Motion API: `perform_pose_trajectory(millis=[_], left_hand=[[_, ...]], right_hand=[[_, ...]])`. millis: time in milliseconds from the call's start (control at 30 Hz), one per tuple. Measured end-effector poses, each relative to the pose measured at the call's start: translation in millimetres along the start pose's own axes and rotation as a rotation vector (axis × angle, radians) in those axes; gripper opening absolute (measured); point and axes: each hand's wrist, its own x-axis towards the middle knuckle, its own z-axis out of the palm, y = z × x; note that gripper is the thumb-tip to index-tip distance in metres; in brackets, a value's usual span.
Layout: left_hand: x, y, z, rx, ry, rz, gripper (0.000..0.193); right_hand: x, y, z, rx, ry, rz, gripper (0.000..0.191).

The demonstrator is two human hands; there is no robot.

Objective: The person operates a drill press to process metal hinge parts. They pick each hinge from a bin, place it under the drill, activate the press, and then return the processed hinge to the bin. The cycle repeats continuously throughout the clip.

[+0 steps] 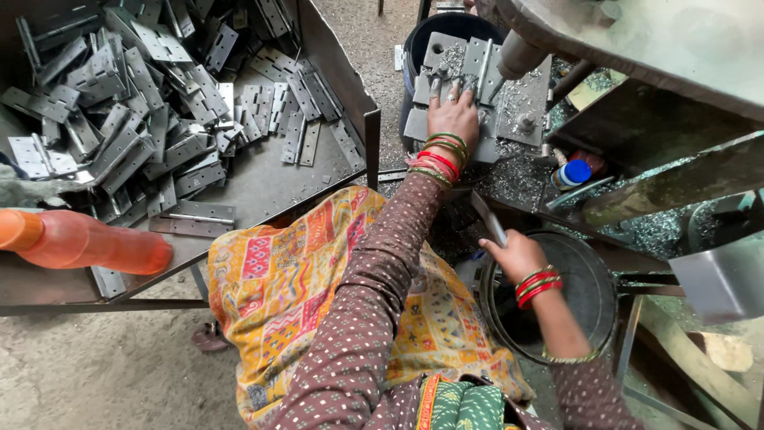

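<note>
My left hand (454, 111) reaches forward and presses flat on a grey metal hinge (465, 68) lying on the machine's work plate (521, 107), fingers spread over it. Nearer me, my right hand (516, 253) grips a flat metal hinge piece (488, 216) that sticks up and away from the fist. It hovers over the rim of a round dark metal bucket (593, 291). Both wrists carry red and green bangles. Metal shavings cover the plate around the hinge.
A big steel tray (263, 179) on my left holds a heap of several grey hinges (135, 95). An orange plastic bottle (79, 241) lies on its near edge. A dark bin (414, 48) stands behind the plate, a blue-capped bottle (571, 173) to the right, machine parts above.
</note>
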Motion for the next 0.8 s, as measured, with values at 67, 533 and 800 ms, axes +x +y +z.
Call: perform_pose_trajectory(millis=[67, 533, 800], left_hand=[[2, 0, -4, -0.011, 0.047, 0.014, 0.030], [-139, -157, -8, -0.196, 0.629, -0.403, 0.036], [-129, -278, 34, 0.275, 0.445, -0.853, 0.044]], right_hand=[[-8, -2, 25, 0.010, 0.102, -0.022, 0.061], [-5, 8, -5, 0.135, -0.036, 0.100, 0.059], [-14, -25, -37, 0.048, -0.106, 0.200, 0.056]])
